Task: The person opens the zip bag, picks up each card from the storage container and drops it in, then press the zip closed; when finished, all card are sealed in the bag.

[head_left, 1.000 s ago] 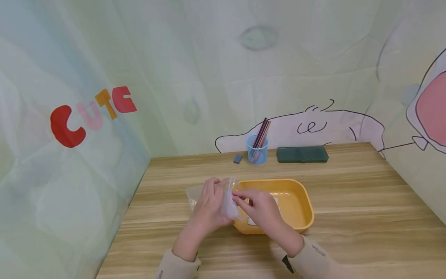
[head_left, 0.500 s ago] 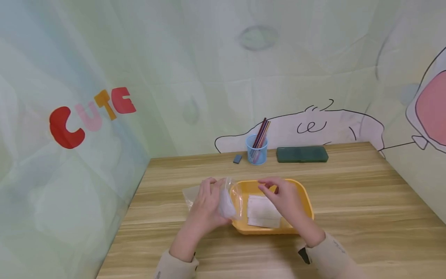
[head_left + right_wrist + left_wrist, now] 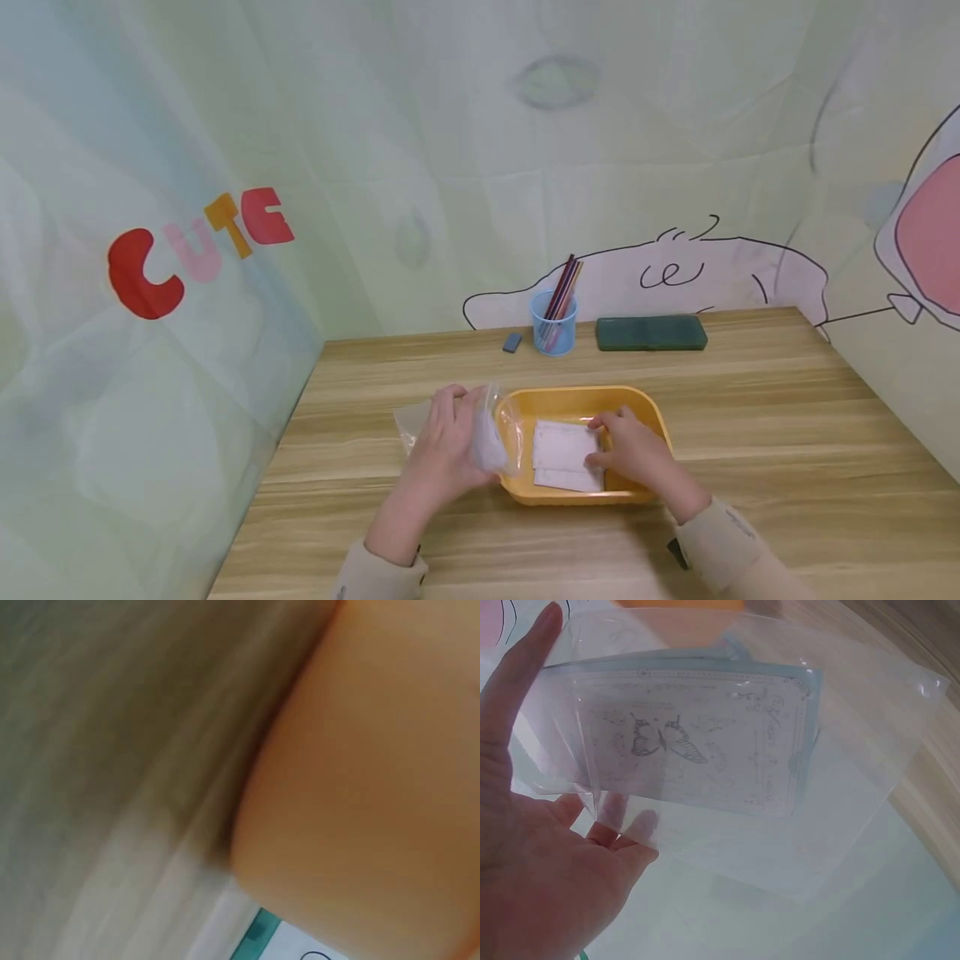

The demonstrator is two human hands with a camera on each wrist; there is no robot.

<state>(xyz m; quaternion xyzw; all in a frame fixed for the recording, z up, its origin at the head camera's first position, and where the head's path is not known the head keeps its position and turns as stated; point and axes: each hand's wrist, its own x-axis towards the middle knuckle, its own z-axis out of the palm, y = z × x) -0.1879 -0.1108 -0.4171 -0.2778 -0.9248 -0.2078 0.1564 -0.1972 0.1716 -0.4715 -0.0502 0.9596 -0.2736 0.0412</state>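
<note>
Left hand [image 3: 444, 446]: gripping a clear bag [image 3: 862, 787], thumb on one side and fingers on the other. The bag is holding pale sheets [image 3: 675, 742]; the front one is showing a butterfly print. The bag is standing over the near-left edge of the tray.

Right hand [image 3: 633, 446]: reaching over the tray, thumb and fingers standing apart at the right edge of the paper slips; whether they are touching, one cannot tell.

Tray [image 3: 558, 498], yellow: sitting on the wood-grain worktop [image 3: 787, 433].

Paper slips [image 3: 561, 454], whitish: lying overlapped in the tray.

Along the rear of the worktop, left to right: a small grey-blue block [image 3: 512, 342] lying just beside a blue cup [image 3: 555, 337], which is holding pencils [image 3: 562, 287]; a dark green case [image 3: 651, 332] lying flat.
</note>
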